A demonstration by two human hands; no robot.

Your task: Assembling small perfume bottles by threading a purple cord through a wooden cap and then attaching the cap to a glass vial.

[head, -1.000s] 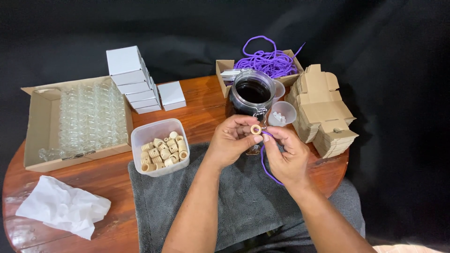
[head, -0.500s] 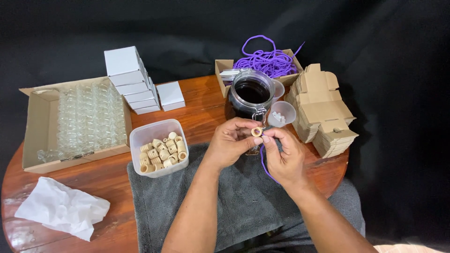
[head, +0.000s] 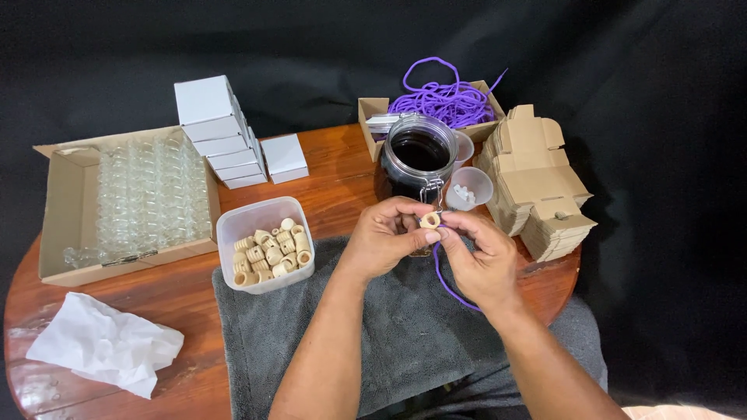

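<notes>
— Both hands pinch shut on one small thing: the left hand (head: pixel 385 237) and the right hand (head: pixel 478 257) meet over the grey towel (head: pixel 311 334), fingertips closed on a small tan ring-shaped bead (head: pixel 430 220). Do you see the cord?

— Yes. A purple cord (head: pixel 445 274) hangs down from the bead, passes under the right hand's fingers and curves along its palm side towards the wrist. Whether it already runs through the bead's hole I cannot tell.

— Where is the bead among the rest?

— Just on the near side of the clip-top glass jar (head: pixel 416 159), which holds something dark and stands open. Right of the jar sits a small translucent cup (head: pixel 469 187) with pale bits inside, another cup partly hidden behind it.

— And to the left?

— A clear plastic tub (head: pixel 264 243) of similar tan beads sits on the towel's far left corner, near the left forearm. Farther left is a cardboard tray (head: pixel 70 218) packed with small clear glass bottles, and beside it, at the far side, a leaning stack of white boxes (head: pixel 218 132).

— Anything else on the wooden table (head: pixel 334 171)?

— At the far edge, an open carton heaped with more purple cord (head: pixel 447 97). On the right, a pile of flat folded cardboard boxes (head: pixel 537 179). Near left, a crumpled white tissue (head: pixel 105 342).
</notes>
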